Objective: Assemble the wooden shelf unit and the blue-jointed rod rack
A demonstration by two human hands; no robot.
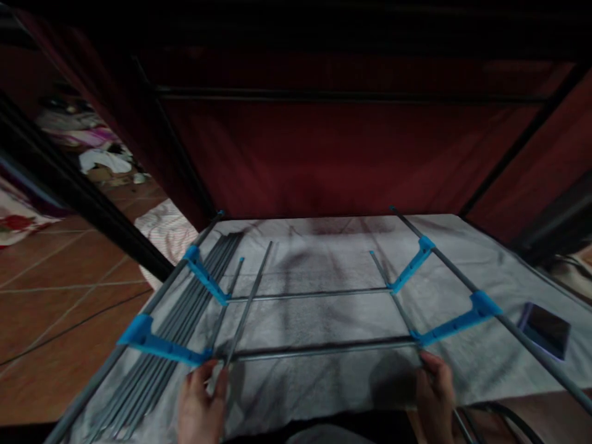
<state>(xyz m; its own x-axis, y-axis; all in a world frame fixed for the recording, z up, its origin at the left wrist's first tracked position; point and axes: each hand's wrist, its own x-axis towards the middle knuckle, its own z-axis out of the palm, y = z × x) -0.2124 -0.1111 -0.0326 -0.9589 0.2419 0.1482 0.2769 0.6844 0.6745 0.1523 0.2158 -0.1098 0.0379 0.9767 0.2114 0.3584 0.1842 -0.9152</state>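
Note:
A rack-like frame of grey metal rods and blue plastic brackets stands in front of me. My left hand (201, 401) is closed at its lower left corner, beside the near left bracket (161, 346). A slanting grey rod (252, 296) runs down to the fingers; their exact hold is partly hidden. My right hand (435, 394) is closed around the inner right rod (402, 314), just below the near right bracket (457, 324). Between the hands runs the near crossbar (324, 350), with the far crossbar (309, 295) behind it.
Several loose grey rods (185, 314) lie bundled on the pale cloth-covered surface (305, 259) at left. A phone (544, 330) lies at right. Dark red fabric (324, 154) hangs behind, with a black post (87, 191) at left. Clothes (104, 160) lie on the tiled floor (83, 277).

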